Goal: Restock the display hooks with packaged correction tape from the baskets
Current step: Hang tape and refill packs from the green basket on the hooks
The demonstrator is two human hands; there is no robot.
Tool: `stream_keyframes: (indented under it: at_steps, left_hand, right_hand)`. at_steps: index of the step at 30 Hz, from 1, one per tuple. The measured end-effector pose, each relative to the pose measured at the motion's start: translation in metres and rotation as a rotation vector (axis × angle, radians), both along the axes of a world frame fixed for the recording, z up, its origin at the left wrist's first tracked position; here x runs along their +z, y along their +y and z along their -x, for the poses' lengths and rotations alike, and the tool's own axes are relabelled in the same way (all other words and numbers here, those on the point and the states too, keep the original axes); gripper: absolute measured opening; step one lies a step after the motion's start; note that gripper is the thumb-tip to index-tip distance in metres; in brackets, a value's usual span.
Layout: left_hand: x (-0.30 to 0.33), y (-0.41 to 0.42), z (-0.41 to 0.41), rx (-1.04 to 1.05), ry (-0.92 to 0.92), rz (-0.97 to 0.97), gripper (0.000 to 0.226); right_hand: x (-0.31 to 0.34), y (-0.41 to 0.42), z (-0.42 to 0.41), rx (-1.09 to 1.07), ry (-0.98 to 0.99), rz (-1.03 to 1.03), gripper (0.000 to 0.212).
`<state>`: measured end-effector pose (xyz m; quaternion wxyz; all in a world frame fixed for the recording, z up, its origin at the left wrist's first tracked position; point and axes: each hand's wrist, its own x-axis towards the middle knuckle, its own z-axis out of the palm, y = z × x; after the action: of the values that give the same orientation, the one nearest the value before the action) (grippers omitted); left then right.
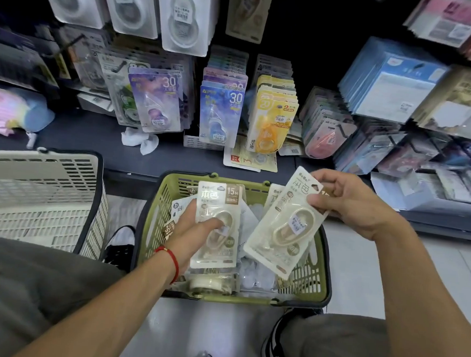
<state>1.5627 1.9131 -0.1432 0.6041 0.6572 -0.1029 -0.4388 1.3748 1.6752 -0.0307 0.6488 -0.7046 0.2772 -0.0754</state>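
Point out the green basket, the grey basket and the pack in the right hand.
green basket (322,279): head view, on its right wall.
grey basket (32,192): head view, on its slatted far wall.
pack in the right hand (286,232): head view, on its clear blister.

Green basket (153,222) mouth partly covered by two held packs; open floor (361,270) right of basket; hooks (219,107) crowded with hung packs.

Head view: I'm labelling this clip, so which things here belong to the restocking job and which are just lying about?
Job:
- left hand holding a beige pack
- right hand holding a second beige pack
- green basket
- display packs hanging on the rack

Lying about:
- grey basket
- crumpled tissue
- plush toy
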Motion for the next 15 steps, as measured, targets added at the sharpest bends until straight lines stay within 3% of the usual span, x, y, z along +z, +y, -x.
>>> stream_keyframes:
  at_steps: [3,5,7,11,15]
  left_hand:
    - [0.004,-0.003,0.000,-0.037,0.035,0.023,0.051]
    - [0.008,-0.005,0.001,-0.060,0.288,0.082,0.041]
    - [0.016,-0.002,0.003,-0.154,0.520,0.102,0.044]
    - [0.014,0.004,0.001,-0.283,0.480,0.244,0.063]
    - [0.024,0.003,-0.004,-0.265,0.539,0.300,0.062]
  right_hand:
    - [-0.010,0.012,-0.016,0.007,-0.037,-0.138,0.042]
    - [-0.023,0.024,-0.030,-0.025,0.018,-0.092,0.036]
    - [-0.037,0.033,-0.043,-0.056,0.135,0.103,0.027]
    - [-0.045,0.042,-0.059,-0.119,0.246,0.383,0.026]
    - [-0.034,0.046,-0.076,-0.225,0.200,0.410,0.025]
